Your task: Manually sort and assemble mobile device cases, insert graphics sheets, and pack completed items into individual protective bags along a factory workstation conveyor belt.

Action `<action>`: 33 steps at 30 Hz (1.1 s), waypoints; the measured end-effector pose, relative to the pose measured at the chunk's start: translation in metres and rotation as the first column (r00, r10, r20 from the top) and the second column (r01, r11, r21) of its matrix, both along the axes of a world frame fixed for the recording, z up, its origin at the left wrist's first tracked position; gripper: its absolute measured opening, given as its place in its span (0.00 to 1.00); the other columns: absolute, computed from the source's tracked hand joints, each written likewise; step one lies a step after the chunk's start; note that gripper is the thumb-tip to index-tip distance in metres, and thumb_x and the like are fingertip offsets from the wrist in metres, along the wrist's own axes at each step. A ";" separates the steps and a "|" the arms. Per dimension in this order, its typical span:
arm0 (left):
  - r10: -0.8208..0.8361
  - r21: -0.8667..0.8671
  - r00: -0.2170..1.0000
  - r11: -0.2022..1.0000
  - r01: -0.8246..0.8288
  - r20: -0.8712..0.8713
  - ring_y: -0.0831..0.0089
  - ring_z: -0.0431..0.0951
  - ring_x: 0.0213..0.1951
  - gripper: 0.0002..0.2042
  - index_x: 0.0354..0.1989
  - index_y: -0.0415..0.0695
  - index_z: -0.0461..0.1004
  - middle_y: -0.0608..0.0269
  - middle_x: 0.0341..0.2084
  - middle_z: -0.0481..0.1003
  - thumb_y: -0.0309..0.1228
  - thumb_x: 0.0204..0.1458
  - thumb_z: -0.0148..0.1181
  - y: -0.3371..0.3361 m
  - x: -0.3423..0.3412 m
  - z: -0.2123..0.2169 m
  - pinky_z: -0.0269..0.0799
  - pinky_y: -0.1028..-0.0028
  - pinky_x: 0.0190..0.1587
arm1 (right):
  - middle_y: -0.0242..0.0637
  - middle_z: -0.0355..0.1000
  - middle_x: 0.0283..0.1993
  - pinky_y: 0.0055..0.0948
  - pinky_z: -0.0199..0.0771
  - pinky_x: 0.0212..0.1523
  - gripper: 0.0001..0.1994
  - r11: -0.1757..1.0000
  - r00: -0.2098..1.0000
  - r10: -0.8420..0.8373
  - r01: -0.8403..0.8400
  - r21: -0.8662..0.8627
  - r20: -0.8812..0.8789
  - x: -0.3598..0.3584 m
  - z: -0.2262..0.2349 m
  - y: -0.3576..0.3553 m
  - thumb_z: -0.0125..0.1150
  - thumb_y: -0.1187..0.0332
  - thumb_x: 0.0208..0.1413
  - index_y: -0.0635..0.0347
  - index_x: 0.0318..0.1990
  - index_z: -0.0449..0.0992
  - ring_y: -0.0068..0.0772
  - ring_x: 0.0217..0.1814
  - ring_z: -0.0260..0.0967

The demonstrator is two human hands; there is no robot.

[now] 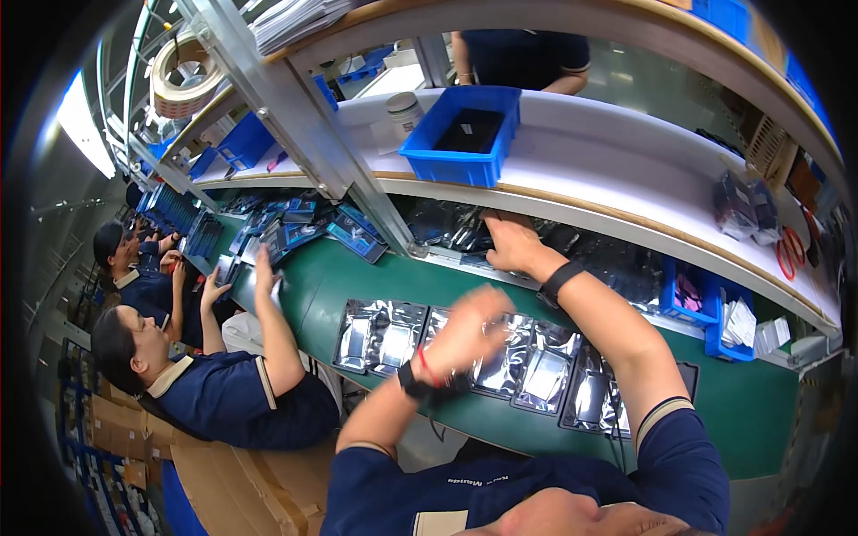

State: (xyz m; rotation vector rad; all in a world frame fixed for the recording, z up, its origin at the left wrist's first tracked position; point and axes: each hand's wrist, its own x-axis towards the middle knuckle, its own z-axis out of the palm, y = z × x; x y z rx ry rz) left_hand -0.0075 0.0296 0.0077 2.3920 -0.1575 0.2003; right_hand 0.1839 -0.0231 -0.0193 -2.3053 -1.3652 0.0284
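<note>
My right hand (514, 243) reaches in under the shelf, at the heap of shiny dark plastic packets (572, 255) along the back of the bench. Its fingertips are partly hidden there, so a grip on a packet cannot be made out. Over a row of silvery packets, my left hand (469, 332) is smeared by motion, and its fingers do not show clearly. The packets in the row lie flat side by side on the green bench top; one silvery packet (547, 368) lies below my right wrist. Both wrists wear black bands.
A blue bin (460, 143) with a dark item stands on the white shelf (572, 152) above. Smaller blue bins (728, 326) sit at the right, near red-handled scissors (790, 253). A metal post (295, 116) rises left of centre. A co-worker (232, 393) sits at my left.
</note>
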 end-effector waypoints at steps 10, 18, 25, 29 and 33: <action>0.457 0.641 0.890 0.680 -0.358 0.012 0.53 0.55 0.61 0.32 0.56 0.35 0.59 0.44 0.58 0.57 0.22 0.36 0.56 0.157 0.114 -0.077 0.54 0.64 0.61 | 0.49 0.70 0.48 0.45 0.50 0.61 0.15 0.999 0.855 0.032 -0.007 -0.050 0.518 -0.004 -0.056 0.067 0.52 0.65 0.48 0.60 0.43 0.74 0.46 0.56 0.61; 0.373 0.533 0.916 0.749 -0.393 0.151 0.56 0.71 0.47 0.20 0.46 0.37 0.69 0.47 0.44 0.71 0.21 0.40 0.50 0.160 0.109 -0.082 0.69 0.64 0.48 | 0.54 0.67 0.45 0.46 0.50 0.61 0.17 0.996 0.937 0.085 -0.079 -0.033 0.338 -0.013 -0.050 0.070 0.59 0.68 0.37 0.65 0.37 0.70 0.50 0.54 0.61; 0.391 0.325 0.784 0.751 -0.575 0.482 0.53 0.76 0.36 0.14 0.36 0.38 0.75 0.49 0.32 0.76 0.19 0.39 0.50 0.149 0.063 -0.068 0.71 0.62 0.40 | 0.43 0.73 0.39 0.48 0.55 0.57 0.13 0.980 0.882 0.062 0.034 -0.195 0.467 -0.026 -0.056 0.095 0.50 0.69 0.48 0.61 0.38 0.77 0.42 0.46 0.69; 0.448 0.269 0.729 0.724 -0.636 0.518 0.55 0.77 0.33 0.06 0.33 0.38 0.76 0.49 0.29 0.76 0.22 0.46 0.55 0.121 0.025 -0.045 0.72 0.65 0.35 | 0.37 0.74 0.25 0.44 0.63 0.44 0.08 1.000 0.767 -0.009 0.024 -0.015 0.642 -0.042 -0.054 0.081 0.52 0.68 0.44 0.58 0.25 0.78 0.36 0.31 0.71; 0.506 0.167 0.676 0.722 -0.672 0.536 0.56 0.78 0.30 0.06 0.33 0.36 0.74 0.49 0.30 0.76 0.21 0.45 0.57 0.080 -0.014 -0.015 0.72 0.68 0.34 | 0.36 0.72 0.21 0.37 0.64 0.36 0.07 0.994 0.710 -0.070 -0.012 0.112 0.700 -0.041 -0.054 0.073 0.53 0.67 0.42 0.57 0.22 0.76 0.35 0.27 0.69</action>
